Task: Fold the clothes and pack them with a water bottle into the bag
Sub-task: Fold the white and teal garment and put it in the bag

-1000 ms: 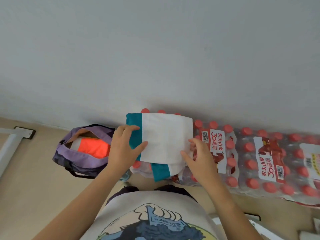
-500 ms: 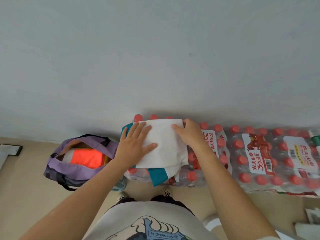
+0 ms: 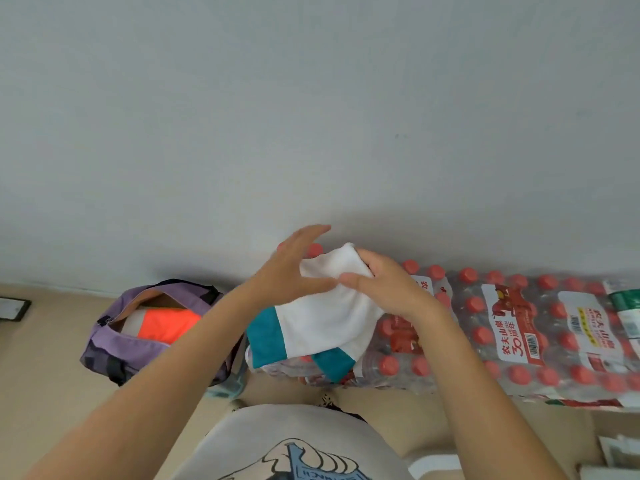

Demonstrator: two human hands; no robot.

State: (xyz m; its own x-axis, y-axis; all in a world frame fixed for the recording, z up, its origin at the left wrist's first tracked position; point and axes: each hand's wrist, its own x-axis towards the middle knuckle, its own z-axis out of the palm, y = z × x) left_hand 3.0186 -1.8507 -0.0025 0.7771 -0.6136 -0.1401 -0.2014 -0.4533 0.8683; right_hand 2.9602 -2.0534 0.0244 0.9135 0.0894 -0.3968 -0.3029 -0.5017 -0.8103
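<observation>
Right fingers (image 3: pixel 372 268) pinch the white-and-teal garment's (image 3: pixel 325 320) far edge; left fingers (image 3: pixel 304 237) hover spread — mid-fold; next, lay it flat, toward the bag (image 3: pixel 114 355).

You face a plain pale wall (image 3: pixel 311 116) that fills the upper view. Below it a beige floor (image 3: pixel 38 358) runs to the wall's foot. At the far left edge a dark-framed flat object (image 3: pixel 14 308) lies on that floor. You wear a light T-shirt (image 3: pixel 294 445) with a printed graphic.
</observation>
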